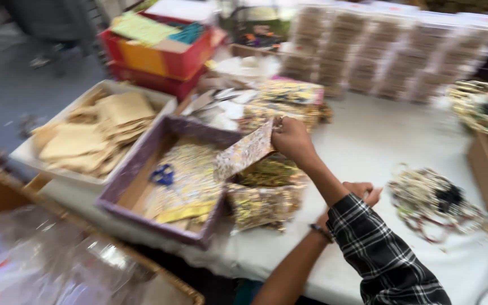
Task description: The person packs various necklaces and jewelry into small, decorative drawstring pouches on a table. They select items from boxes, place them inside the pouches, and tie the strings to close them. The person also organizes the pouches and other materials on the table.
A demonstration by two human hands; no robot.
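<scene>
— What does the right hand (292,138) have?

— Its fingers pinch a flat, gold-patterned paper packet (245,153) at centre frame, above the right rim of a shallow purple cardboard tray (136,169) holding more such packets.

— And the left hand (361,192)?

— Right of centre, crossed under the plaid-sleeved forearm (382,257), fingers curled; I cannot tell if it holds anything. It rests on the white table (379,133), beside a heap of beaded bangles (433,200).
</scene>
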